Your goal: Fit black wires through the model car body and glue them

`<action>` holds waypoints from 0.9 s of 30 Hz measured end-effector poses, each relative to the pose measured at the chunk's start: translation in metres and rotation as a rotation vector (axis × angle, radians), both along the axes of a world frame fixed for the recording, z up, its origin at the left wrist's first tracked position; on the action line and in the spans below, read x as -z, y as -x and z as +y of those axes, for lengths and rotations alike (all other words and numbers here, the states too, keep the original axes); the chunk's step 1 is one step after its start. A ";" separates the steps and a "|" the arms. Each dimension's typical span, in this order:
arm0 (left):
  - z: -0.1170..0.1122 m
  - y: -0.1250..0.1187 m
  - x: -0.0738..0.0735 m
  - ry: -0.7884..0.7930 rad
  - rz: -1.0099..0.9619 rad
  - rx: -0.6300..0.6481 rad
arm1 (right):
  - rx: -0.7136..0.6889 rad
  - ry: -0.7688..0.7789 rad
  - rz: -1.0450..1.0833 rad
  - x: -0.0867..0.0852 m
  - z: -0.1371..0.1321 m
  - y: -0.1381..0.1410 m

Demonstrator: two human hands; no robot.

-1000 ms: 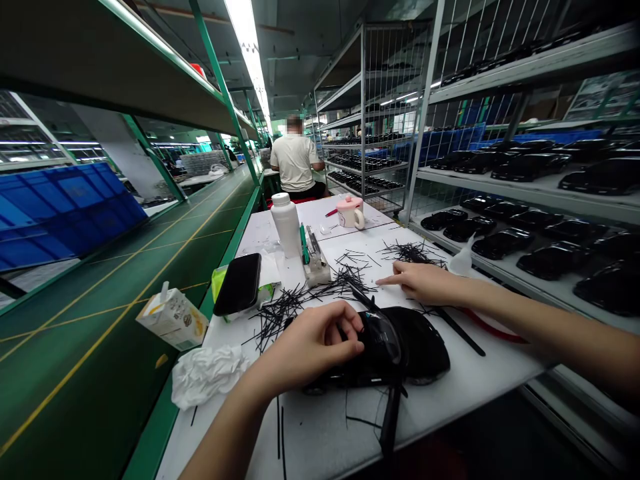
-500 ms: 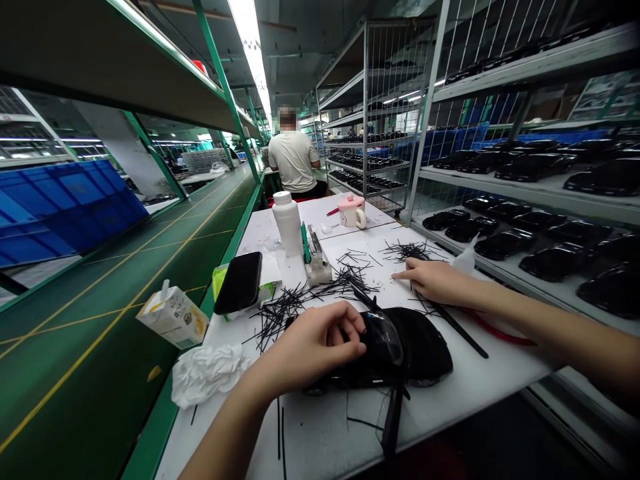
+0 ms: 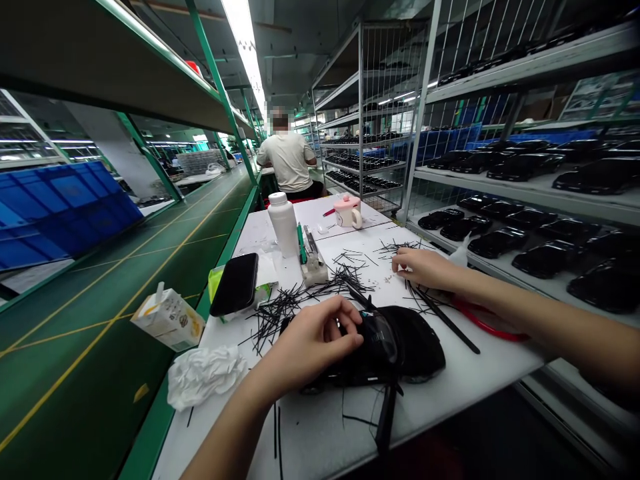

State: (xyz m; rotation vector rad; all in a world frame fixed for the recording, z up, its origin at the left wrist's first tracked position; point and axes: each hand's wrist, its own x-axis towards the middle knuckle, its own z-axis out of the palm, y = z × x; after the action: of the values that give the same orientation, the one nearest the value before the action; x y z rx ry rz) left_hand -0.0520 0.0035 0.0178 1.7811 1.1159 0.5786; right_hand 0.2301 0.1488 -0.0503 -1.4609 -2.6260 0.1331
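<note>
A glossy black toy car body (image 3: 400,350) lies on the white worktable (image 3: 475,373) in front of me. My left hand (image 3: 313,340) curls over its left end, fingers closed on it. Thin black strips (image 3: 280,310) are scattered over the table behind the car. My right hand (image 3: 425,269) reaches to a pile of black strips (image 3: 395,248) at the right, fingers bent down with the fingertips touching the pile. A long black rod (image 3: 445,320) lies just below that hand.
A white bottle (image 3: 283,223), a pink-lidded mug (image 3: 349,211), a black phone (image 3: 235,283), a drink carton (image 3: 170,319) and crumpled tissue (image 3: 203,373) stand around. Shelves of black car bodies (image 3: 545,257) line the right. A green conveyor (image 3: 125,280) runs left. A person (image 3: 287,160) sits ahead.
My right hand has moved farther from me, from the middle of the table to the pile of strips at the right. My left hand has stayed on the car body.
</note>
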 end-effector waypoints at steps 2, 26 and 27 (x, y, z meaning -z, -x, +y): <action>-0.001 -0.002 0.000 0.004 -0.053 -0.010 | -0.034 0.074 0.018 -0.001 0.009 -0.002; -0.011 -0.014 -0.001 -0.098 -0.364 -0.220 | -0.134 0.770 0.944 -0.057 -0.086 0.048; -0.012 -0.014 -0.002 -0.101 -0.355 -0.213 | -0.140 0.858 1.016 -0.060 -0.094 0.052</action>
State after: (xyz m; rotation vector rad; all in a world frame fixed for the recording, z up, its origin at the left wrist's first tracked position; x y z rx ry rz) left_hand -0.0377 -0.0083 0.0200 1.5720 1.0456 1.0519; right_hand 0.1777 0.0550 0.0097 -0.8893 -1.7979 1.6558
